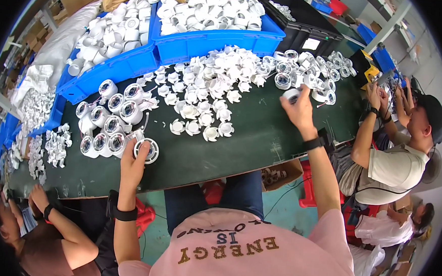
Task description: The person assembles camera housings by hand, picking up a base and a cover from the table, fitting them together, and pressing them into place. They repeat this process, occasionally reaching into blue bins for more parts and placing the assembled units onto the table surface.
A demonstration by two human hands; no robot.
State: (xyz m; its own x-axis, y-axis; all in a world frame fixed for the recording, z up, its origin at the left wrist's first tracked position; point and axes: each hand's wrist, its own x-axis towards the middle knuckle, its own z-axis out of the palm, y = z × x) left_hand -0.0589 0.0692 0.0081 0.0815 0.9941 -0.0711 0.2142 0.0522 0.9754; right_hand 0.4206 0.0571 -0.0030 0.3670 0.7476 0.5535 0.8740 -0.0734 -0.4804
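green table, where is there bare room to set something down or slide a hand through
The widest bare patch of the green table lies between the left hand and right hand, bordered by white petal-shaped pieces behind and the front edge. A smaller one lies before the left-side round white units. Crowded: toward the blue bins.

Bench [261, 135]: evenly lit, soft shadows
White cups [208, 16]: brightest, softly shaded
Outer edges: strongly bowed, corners black

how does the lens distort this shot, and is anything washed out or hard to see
Head view: the front edge of the flat dark green table bows, and the corners are black; head view: the heaped white petal-shaped plastic parts look bright, some edges merging.
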